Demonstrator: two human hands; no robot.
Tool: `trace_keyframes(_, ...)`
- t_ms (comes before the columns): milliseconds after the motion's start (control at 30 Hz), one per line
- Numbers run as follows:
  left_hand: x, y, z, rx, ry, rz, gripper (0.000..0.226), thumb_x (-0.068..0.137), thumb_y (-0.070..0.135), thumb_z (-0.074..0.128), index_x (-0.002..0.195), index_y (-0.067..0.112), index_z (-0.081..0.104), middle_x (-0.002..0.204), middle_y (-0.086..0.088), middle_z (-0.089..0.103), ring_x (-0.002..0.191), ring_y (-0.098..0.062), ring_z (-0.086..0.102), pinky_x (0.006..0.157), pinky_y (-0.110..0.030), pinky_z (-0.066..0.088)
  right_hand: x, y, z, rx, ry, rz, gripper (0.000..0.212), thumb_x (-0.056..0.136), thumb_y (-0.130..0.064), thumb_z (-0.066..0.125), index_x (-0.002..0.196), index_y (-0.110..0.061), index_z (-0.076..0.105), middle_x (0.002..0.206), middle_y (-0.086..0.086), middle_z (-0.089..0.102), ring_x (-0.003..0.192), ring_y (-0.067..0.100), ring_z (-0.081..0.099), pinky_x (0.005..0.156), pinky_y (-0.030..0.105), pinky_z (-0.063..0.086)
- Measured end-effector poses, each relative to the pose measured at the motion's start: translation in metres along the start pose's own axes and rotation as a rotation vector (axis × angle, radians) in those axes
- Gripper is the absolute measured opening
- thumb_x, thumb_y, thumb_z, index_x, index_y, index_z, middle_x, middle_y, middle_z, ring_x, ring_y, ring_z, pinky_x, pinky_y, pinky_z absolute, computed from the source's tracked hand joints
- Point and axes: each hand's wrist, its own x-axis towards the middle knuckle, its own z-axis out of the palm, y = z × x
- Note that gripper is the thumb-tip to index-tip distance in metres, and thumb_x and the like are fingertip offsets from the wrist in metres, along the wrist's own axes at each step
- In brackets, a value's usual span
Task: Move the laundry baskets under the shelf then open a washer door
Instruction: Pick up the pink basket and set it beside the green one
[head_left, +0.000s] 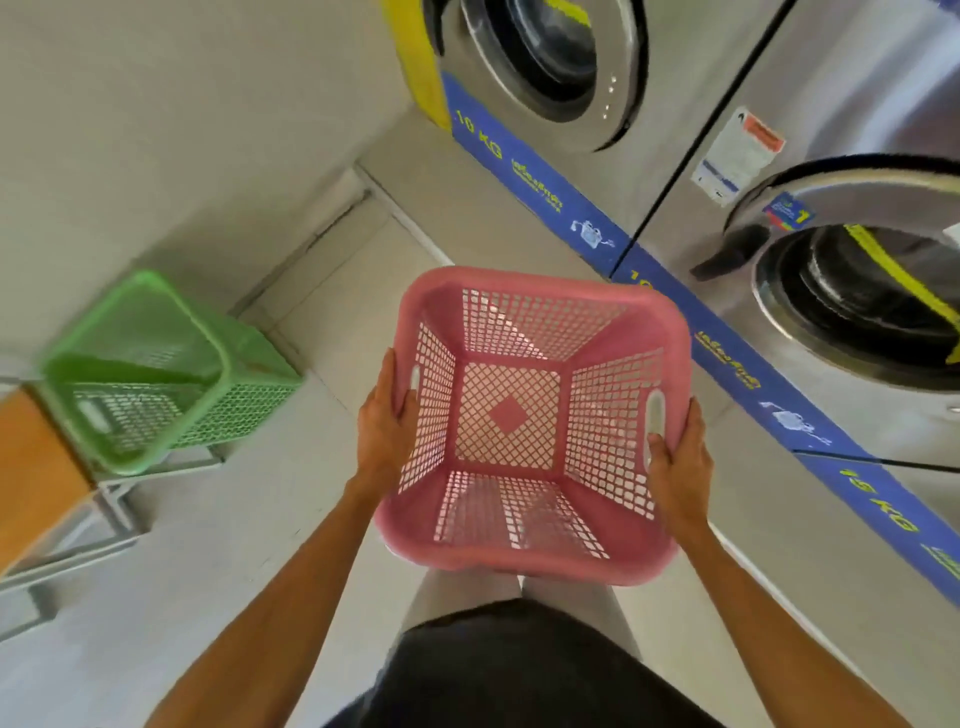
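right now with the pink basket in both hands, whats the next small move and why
Probably carry the pink basket left, toward the green basket beside the wooden shelf. Both the left hand and the right hand grip its rim, it is off the floor and empty, and it hangs in front of the washers, not yet by the shelf.

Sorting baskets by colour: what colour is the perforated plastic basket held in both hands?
Pink, clearest in the head view: pink perforated plastic basket.

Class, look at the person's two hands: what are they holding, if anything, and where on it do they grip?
Both hands hold the pink basket by opposite side rims: left hand on one, right hand by the handle slot.
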Motion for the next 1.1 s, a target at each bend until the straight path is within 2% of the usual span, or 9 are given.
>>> trace_keyframes(67,-0.003,0.000,-0.031,-0.036,0.042,-0.016,0.062,0.103,0.044,0.046,0.157,0.042,0.015,0.121,0.000,0.067,0.087,-0.012,0.073,0.074,-0.033,0.063,-0.001,-0.035,-0.001,0.014,-0.042,-0.048,0.067,0.103,-0.034,0.053,0.160,-0.025,0.019,0.153,0.010,0.048,0.130,0.037,0.055,0.106,0.050,0.048)
trace_keyframes(200,-0.008,-0.008,-0.100,-0.121,0.187,-0.058,0.063,0.101,0.032,0.052,0.156,0.039,0.022,0.111,0.002,0.070,0.075,-0.002,0.071,0.066,-0.017,0.060,-0.002,-0.124,0.005,0.030,-0.108,-0.255,0.064,0.103,-0.041,0.051,0.159,-0.031,0.021,0.149,0.002,0.051,0.124,0.024,0.059,0.098,0.035,0.046)
trace_keyframes(367,-0.010,-0.026,-0.175,-0.233,0.347,-0.101,0.064,0.098,0.032,0.055,0.154,0.042,0.025,0.087,0.014,0.069,0.066,0.004,0.068,0.050,-0.007,0.049,-0.003,-0.225,0.035,0.018,-0.205,-0.396,0.065,0.102,-0.047,0.051,0.158,-0.038,0.020,0.150,-0.003,0.050,0.129,0.022,0.058,0.104,0.043,0.050)
trace_keyframes(633,-0.005,-0.075,-0.265,-0.258,0.547,-0.179,0.068,0.095,0.034,0.057,0.155,0.041,0.024,0.103,0.009,0.070,0.070,-0.008,0.070,0.061,-0.029,0.061,-0.016,-0.347,0.107,-0.016,-0.297,-0.621,0.069,0.101,-0.028,0.055,0.161,-0.025,0.020,0.162,-0.002,0.036,0.146,0.024,0.040,0.117,0.049,0.038)
trace_keyframes(733,0.000,-0.088,-0.288,-0.274,0.580,-0.193,0.068,0.096,0.034,0.057,0.154,0.043,0.023,0.097,0.011,0.069,0.060,-0.006,0.069,0.051,-0.029,0.059,-0.020,-0.376,0.129,-0.029,-0.302,-0.676,0.071,0.100,-0.023,0.057,0.162,-0.021,0.021,0.163,0.000,0.034,0.147,0.023,0.038,0.119,0.043,0.035)
trace_keyframes(833,0.008,-0.098,-0.303,-0.292,0.623,-0.190,0.066,0.097,0.029,0.057,0.155,0.038,0.026,0.088,0.009,0.068,0.055,-0.008,0.068,0.043,-0.024,0.055,-0.017,-0.400,0.149,-0.056,-0.304,-0.709,0.070,0.098,-0.023,0.058,0.160,-0.022,0.025,0.156,0.000,0.043,0.138,0.020,0.046,0.106,0.028,0.037)
trace_keyframes(933,0.018,-0.106,-0.316,-0.284,0.651,-0.191,0.066,0.097,0.027,0.058,0.155,0.033,0.028,0.090,0.013,0.067,0.059,-0.005,0.068,0.045,-0.018,0.053,-0.013,-0.419,0.168,-0.059,-0.312,-0.737,0.069,0.097,-0.024,0.060,0.158,-0.025,0.027,0.147,-0.007,0.050,0.122,0.008,0.053,0.099,0.026,0.039)
trace_keyframes(1000,0.028,-0.111,-0.322,-0.301,0.647,-0.212,0.066,0.097,0.028,0.058,0.155,0.036,0.027,0.090,0.016,0.065,0.058,-0.007,0.068,0.044,-0.020,0.054,-0.005,-0.432,0.180,-0.052,-0.321,-0.755,0.069,0.097,-0.025,0.060,0.157,-0.027,0.027,0.142,-0.012,0.052,0.112,-0.006,0.048,0.094,0.023,0.042)
trace_keyframes(1100,0.049,-0.117,-0.329,-0.305,0.668,-0.227,0.067,0.096,0.031,0.059,0.155,0.037,0.027,0.089,0.022,0.062,0.063,-0.003,0.069,0.047,-0.015,0.053,0.012,-0.453,0.198,-0.042,-0.331,-0.800,0.068,0.097,-0.028,0.059,0.156,-0.032,0.026,0.129,-0.024,0.047,0.102,-0.021,0.042,0.080,0.004,0.037)
